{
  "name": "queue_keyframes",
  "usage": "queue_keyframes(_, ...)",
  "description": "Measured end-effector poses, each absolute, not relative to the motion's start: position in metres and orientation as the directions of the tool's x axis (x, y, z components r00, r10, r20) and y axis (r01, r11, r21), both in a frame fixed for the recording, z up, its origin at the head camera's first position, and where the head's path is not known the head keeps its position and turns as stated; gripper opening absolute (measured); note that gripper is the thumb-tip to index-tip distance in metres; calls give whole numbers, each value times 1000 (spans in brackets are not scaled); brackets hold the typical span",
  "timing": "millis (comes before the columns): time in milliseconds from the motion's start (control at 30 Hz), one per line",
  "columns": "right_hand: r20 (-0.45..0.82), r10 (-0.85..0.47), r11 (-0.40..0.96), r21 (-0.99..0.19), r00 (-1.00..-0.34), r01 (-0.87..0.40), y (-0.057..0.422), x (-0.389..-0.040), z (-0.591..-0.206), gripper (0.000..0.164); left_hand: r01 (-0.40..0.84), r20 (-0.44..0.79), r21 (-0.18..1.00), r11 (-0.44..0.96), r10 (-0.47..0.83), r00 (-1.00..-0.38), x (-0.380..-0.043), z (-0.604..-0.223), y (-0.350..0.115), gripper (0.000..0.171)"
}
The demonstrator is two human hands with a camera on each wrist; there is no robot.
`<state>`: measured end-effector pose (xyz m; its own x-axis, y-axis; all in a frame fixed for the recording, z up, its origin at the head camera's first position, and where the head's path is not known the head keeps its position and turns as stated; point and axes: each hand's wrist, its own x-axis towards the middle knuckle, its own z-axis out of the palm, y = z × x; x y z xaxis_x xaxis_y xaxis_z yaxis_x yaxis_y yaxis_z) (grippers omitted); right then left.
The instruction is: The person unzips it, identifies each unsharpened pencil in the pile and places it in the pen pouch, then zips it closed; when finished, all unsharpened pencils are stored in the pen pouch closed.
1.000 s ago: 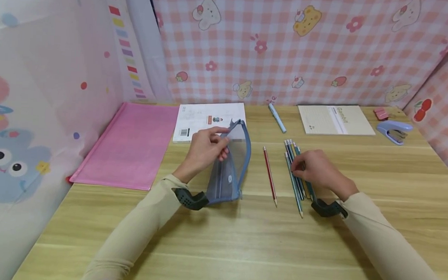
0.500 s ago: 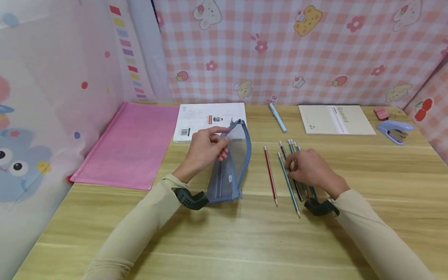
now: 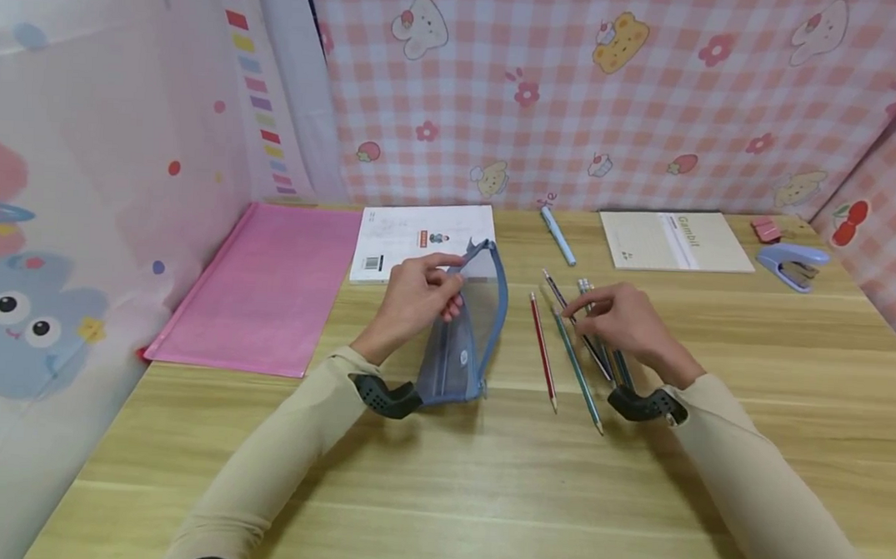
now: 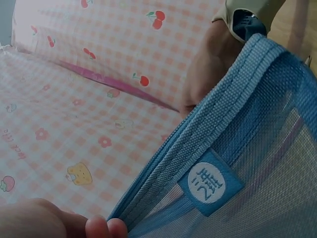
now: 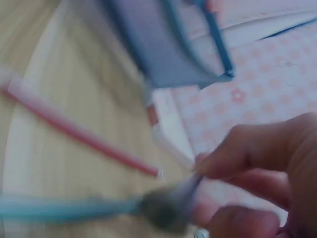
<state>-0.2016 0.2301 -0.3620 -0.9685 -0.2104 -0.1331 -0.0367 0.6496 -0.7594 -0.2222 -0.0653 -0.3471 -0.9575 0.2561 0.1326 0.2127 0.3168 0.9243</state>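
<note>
Left wrist view alone shows a readable label (image 4: 204,182) on the see-through, zip-edged blue mesh pouch (image 3: 440,369). It stands on the table (image 3: 438,496), mouth rightward, long axis near to far. The left hand (image 3: 415,296) pinches its edge; the right hand (image 3: 617,319) pinches a dark pencil (image 3: 596,357).

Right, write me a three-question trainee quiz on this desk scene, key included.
1. Which hand grips the blue mesh pouch?
2. True or false: the red pencil lies inside the pouch.
3. Fill the gap: the notebook to the left of the lavender stapler, as the wearer sees it, is printed with the word ____.

Key:
1. The left hand.
2. False; it lies on the table, beside the pouch.
3. Gambit.
</note>
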Motion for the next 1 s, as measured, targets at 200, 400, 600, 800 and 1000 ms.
queue_keyframes(200,-123,-245,73,-991,-962,108,219,-199,-360,23,217,137,922,319,254,-957,-222,-347,-65,34)
queue_keyframes(400,-34,-239,-233,-968,-970,91,195,-201,-357,22,223,143,921,321,253,-957,-221,-345,-66,34)
queue_keyframes(600,108,-174,-95,-991,-979,-92,166,-208,-359,24,205,125,927,315,255,-959,-221,-345,-64,33)
queue_keyframes(800,171,-143,16,-984,-975,-175,147,-213,-361,39,178,100,932,314,249,-963,-221,-346,-61,33)
queue_keyframes(1000,256,-113,186,-944,-960,-274,138,-212,-363,41,174,93,932,316,255,-962,-220,-346,-61,34)
